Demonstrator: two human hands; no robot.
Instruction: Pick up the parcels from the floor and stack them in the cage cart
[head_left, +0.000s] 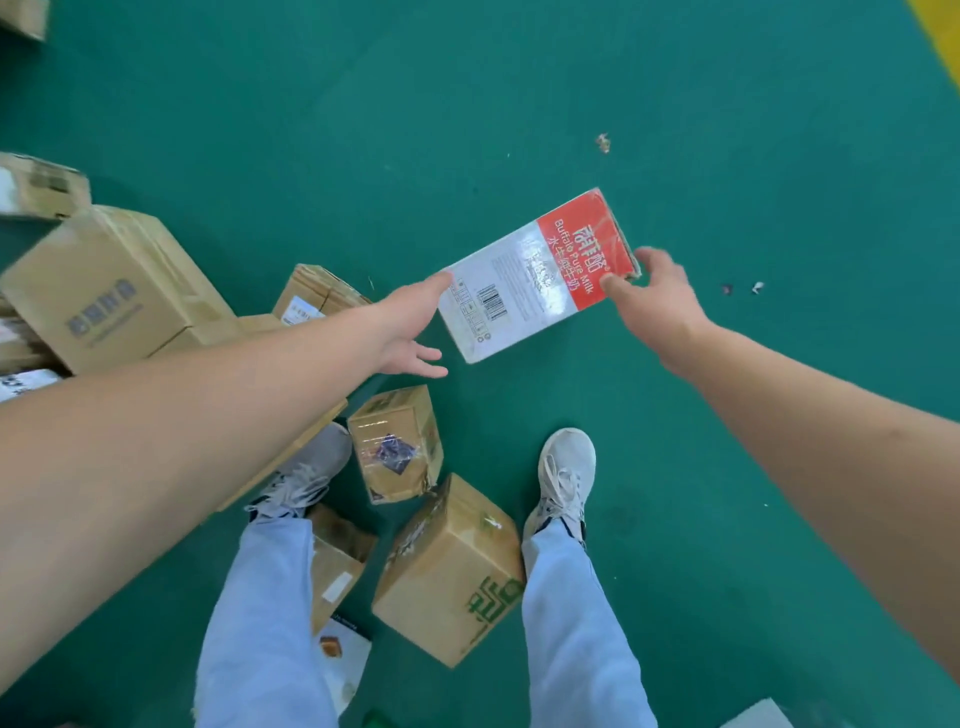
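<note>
Two hands are at the milk box (535, 275), one at each end. On my right hand (657, 306) the thumb presses the box's top face near the red end and the fingers curl round its far corner, so that hand is pinching the box. On my left hand (415, 332) the fingers are spread wide; the upper ones touch the white end's corner, the lower ones hang free below the box, gripping nothing. I cannot tell whether the box is off the floor (727, 104) or lying flat on it. Both bare forearms reach forward from the frame's lower corners. Nearer me, brown parcels lie scattered: a small one (395, 441) between my shoes, a bigger one (449, 566) against my right leg, a large one (111, 291) at the left
</note>
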